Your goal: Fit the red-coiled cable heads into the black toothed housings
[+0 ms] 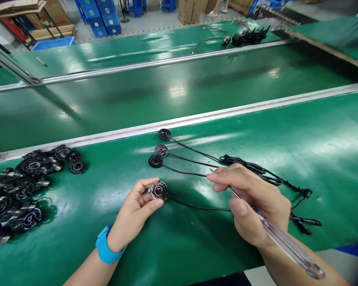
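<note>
My left hand (pixel 140 206), with a blue band at its wrist, grips a round black toothed part (pixel 159 190) between thumb and fingers. A thin black cable (pixel 197 207) runs from that part to the right, passing behind my right hand. My right hand (pixel 253 206) holds a screwdriver (pixel 286 244) with a clear handle, its shaft pointing up and left, apart from the part. Beyond my hands, a few similar round parts (pixel 161 150) lie on the green table (pixel 107 174), their cables leading right to a coiled black bundle (pixel 247 166).
A pile of black round parts (pixel 26 190) lies at the left. A metal rail (pixel 122 133) crosses behind the work surface, beside a green belt (pixel 155 91). On the far table are more black parts (pixel 250 36). Blue crates (pixel 103 18) stand beyond.
</note>
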Demonstrator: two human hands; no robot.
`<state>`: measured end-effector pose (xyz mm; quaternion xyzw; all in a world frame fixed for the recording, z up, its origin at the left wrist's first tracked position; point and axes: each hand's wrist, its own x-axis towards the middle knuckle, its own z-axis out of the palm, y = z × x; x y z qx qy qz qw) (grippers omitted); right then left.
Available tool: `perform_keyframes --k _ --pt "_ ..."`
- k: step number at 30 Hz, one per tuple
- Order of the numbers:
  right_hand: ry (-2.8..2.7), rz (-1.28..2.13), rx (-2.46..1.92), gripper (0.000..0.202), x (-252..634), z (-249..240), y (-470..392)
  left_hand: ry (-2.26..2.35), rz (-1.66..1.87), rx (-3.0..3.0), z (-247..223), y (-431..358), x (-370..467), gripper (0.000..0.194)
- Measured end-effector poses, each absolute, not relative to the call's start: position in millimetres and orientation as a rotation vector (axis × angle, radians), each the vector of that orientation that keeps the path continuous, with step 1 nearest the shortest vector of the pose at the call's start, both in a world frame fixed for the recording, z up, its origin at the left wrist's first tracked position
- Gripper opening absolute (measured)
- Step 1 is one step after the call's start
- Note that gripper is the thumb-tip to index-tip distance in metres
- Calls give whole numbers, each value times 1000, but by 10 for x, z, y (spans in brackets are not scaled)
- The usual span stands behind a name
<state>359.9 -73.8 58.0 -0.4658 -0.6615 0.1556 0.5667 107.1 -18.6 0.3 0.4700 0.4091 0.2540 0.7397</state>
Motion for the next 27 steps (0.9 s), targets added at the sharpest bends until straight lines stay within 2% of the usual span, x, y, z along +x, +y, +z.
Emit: perform_keyframes --k 6,11,14,18,22,25,27 --pt "-1463 71 -1154 30 3560 530 -694 1306 647 1674 1 -155 1038 57" --pt "-1378 5 -1126 35 3666 661 -792 1186 721 2421 -6 -186 1044 41" --pt "-1486 -70 -1331 30 3897 738 -983 1032 744 2730 -51 -121 1028 34" --pt "-1763 127 -1687 13 4363 676 -1388 904 824 2893 -130 -9 989 28" --pt "-1884 279 -2016 28 4725 474 -1817 872 869 2931 -182 21 972 26" --pt "-1913 274 -2132 16 4781 358 -1985 906 873 2928 -157 -5 987 27" --pt "-1940 275 -2119 24 4730 325 -2009 941 871 2926 -126 -12 998 27"
